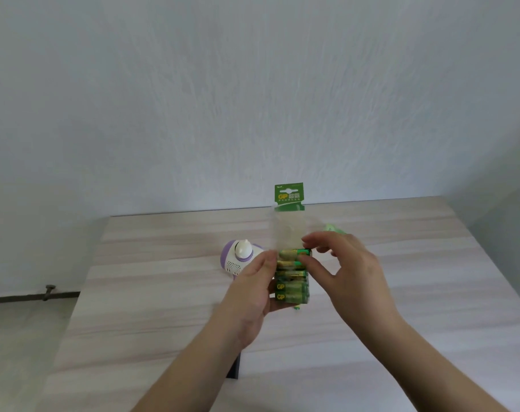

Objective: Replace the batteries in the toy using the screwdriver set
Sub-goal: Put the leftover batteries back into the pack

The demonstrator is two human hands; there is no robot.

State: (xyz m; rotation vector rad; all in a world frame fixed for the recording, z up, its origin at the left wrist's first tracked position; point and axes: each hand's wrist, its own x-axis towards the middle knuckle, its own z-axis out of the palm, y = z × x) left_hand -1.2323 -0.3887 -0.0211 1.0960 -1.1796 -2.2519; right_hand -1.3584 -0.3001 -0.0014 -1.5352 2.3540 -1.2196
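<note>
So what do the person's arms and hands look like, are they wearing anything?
Both arms are bare right up to the bottom edge of the picture: no sleeves show. The left hand and the right hand wear no gloves, and no rings, watch or bracelet can be seen on the fingers or wrists. The nails look short and plain, though the picture is a little blurry there.

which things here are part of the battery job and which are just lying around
Part of the job:
- battery pack, held up in the left hand
- top battery, pinched by the right hand
- purple and white toy on the table

Just lying about:
- pale green thing behind the right hand, too hidden to identify
- dark object under the left forearm, mostly hidden
</note>
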